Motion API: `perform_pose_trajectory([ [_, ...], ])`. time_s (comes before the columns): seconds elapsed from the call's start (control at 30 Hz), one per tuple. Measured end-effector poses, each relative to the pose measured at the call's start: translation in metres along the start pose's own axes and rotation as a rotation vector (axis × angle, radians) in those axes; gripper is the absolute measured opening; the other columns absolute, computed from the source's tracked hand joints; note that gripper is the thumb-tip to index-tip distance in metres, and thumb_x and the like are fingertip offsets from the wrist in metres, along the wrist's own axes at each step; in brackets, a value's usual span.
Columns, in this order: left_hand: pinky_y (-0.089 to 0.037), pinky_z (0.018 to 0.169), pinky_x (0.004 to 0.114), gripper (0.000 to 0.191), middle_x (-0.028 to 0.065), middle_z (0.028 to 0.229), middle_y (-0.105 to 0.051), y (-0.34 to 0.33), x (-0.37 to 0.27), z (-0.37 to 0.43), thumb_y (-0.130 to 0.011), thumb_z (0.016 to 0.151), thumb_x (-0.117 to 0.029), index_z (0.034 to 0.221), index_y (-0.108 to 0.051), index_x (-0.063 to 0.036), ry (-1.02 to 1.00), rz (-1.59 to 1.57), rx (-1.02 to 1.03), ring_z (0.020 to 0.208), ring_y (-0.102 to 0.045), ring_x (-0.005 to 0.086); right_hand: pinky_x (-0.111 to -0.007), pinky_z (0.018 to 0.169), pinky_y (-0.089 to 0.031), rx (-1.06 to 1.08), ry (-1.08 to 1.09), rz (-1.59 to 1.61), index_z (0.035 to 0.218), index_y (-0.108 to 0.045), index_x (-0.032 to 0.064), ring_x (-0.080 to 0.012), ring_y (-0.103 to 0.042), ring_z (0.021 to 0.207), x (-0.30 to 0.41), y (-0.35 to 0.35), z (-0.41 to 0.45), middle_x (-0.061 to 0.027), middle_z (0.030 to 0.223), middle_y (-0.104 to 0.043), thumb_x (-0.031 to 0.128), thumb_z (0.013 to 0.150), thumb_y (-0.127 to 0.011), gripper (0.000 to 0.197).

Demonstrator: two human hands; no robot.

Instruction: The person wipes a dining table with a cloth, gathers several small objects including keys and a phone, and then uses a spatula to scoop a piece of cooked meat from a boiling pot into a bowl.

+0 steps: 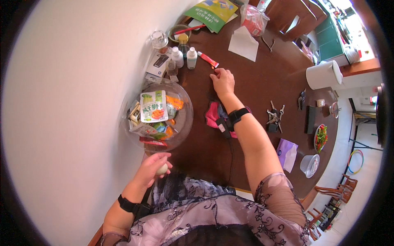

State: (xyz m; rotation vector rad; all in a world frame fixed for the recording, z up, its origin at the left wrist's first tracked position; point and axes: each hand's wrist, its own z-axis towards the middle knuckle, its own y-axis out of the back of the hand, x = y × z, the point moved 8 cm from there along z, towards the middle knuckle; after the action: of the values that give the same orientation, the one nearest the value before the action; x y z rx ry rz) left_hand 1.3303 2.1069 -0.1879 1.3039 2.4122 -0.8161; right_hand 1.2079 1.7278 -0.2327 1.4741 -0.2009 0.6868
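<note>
My left hand (pixel 150 169) is curled around a pale, smooth, egg-shaped object (pixel 162 169), near the table edge and just below a large clear bowl (pixel 186 132). Packaged snacks fill part of the bowl, with a white and green snack pouch (pixel 153 107) on top. My right hand (pixel 224 82) reaches over the table, fingers bent and thumb apart, with nothing visible in it. Just beyond its fingertips lies a red and white tube (pixel 208 59). Beneath my right forearm are a pink cloth (pixel 212 116) and a dark corded device (pixel 223 127), both partly hidden.
White bottles (pixel 191 58), a glass jar (pixel 160 41) and boxes (pixel 158 64) stand along the wall. Keys (pixel 275 117), a purple tissue pack (pixel 286 153), a plastic tub (pixel 309 166), a plate of peppers (pixel 321 138) and a white canister (pixel 323 75) occupy the right side.
</note>
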Motion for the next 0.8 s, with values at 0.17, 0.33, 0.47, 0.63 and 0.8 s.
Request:
perform_pose_trajectory([
  [0.17,-0.045,0.052,0.021,0.036,0.0081,0.088,-0.065,0.013,-0.003,-0.007,-0.055,0.096,-0.029,0.12,-0.052,-0.0037,0.017,-0.007,0.005,0.071,-0.063,0.0137,-0.042,0.082,-0.048,-0.12,-0.092,0.038,0.095,-0.062,0.0096,-0.0312,-0.057,0.095,0.006,-0.009,0.017,-0.0115,0.097,-0.058,0.026,0.075,-0.076,0.029],
  [0.33,-0.046,0.053,0.021,0.038,0.0088,0.089,-0.065,0.005,-0.011,-0.014,-0.054,0.096,-0.032,0.121,-0.052,-0.0024,0.027,-0.014,0.13,0.074,-0.063,0.0137,-0.043,0.081,-0.048,-0.078,-0.149,-0.006,0.089,-0.06,0.0093,-0.0316,-0.057,0.094,0.01,-0.015,0.025,-0.011,0.096,-0.057,0.029,0.077,-0.074,0.027],
  [0.47,-0.047,0.054,0.021,0.038,0.0088,0.089,-0.064,-0.007,-0.026,-0.014,-0.052,0.097,-0.032,0.12,-0.053,-0.0019,-0.005,-0.057,0.199,0.075,-0.063,0.0139,-0.043,0.082,-0.049,0.042,-0.142,-0.067,0.087,-0.062,0.0092,-0.0317,-0.058,0.096,0.007,-0.016,0.032,-0.0122,0.097,-0.059,0.032,0.08,-0.071,0.026],
  [0.63,-0.05,0.059,0.024,0.035,0.0097,0.089,-0.064,-0.022,-0.038,-0.001,-0.053,0.096,-0.03,0.115,-0.058,-0.0005,0.003,-0.111,0.172,0.076,-0.064,0.0158,-0.04,0.077,-0.05,0.115,-0.13,0.076,0.086,-0.067,0.0043,-0.0329,-0.063,0.085,0.008,-0.009,0.014,-0.0144,0.086,-0.067,0.033,0.083,-0.067,0.029],
  [0.8,-0.053,0.07,0.031,0.035,0.0104,0.089,-0.065,-0.036,-0.052,0.011,-0.056,0.095,-0.029,0.11,-0.061,0.0026,-0.128,-0.194,0.156,0.078,-0.064,0.0191,-0.03,0.066,-0.05,0.223,0.01,0.727,0.087,-0.066,0.0009,-0.0167,-0.062,0.073,0.098,0.053,-0.073,-0.0105,0.081,-0.066,0.013,0.083,-0.07,0.013],
])
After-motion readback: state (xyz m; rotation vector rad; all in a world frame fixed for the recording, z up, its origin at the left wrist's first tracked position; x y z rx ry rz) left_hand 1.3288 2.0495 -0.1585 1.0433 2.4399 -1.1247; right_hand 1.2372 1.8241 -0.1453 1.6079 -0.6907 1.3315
